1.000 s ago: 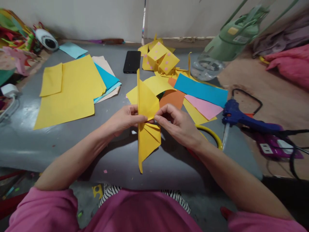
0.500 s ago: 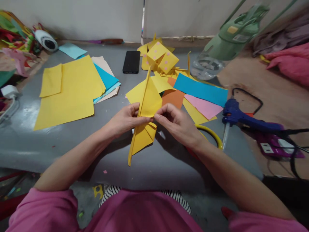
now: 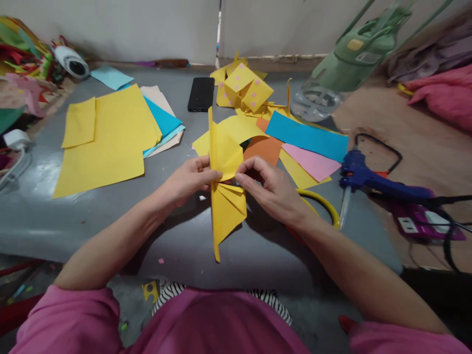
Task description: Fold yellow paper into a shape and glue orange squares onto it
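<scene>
Between my hands is a folded yellow paper piece (image 3: 229, 209), held upright above the grey table, with a narrow folded strip along its left edge and fan-like creases below the middle. My left hand (image 3: 195, 178) grips that left edge, thumb in front and fingers behind. My right hand (image 3: 267, 187) pinches the right edge of the paper near its middle between thumb and fingertips. Just beyond lie loose sheets: a curved yellow one (image 3: 245, 129), an orange one (image 3: 263, 149) and a blue strip (image 3: 306, 136). Yellow-handled scissors (image 3: 324, 204) lie partly hidden under my right forearm.
Yellow sheets (image 3: 106, 157) lie over blue and cream paper at left. A black phone (image 3: 201, 94) and yellow polka-dot paper shapes (image 3: 247, 86) sit at the back. To the right are a green-topped bottle (image 3: 342, 69), a blue glue gun (image 3: 383, 182) and a purple power strip (image 3: 413, 223).
The folded yellow paper has turned: its top has swung left and its bottom right, so the strip stands nearly vertical. Both hands keep their hold, and the left thumb has shifted slightly left.
</scene>
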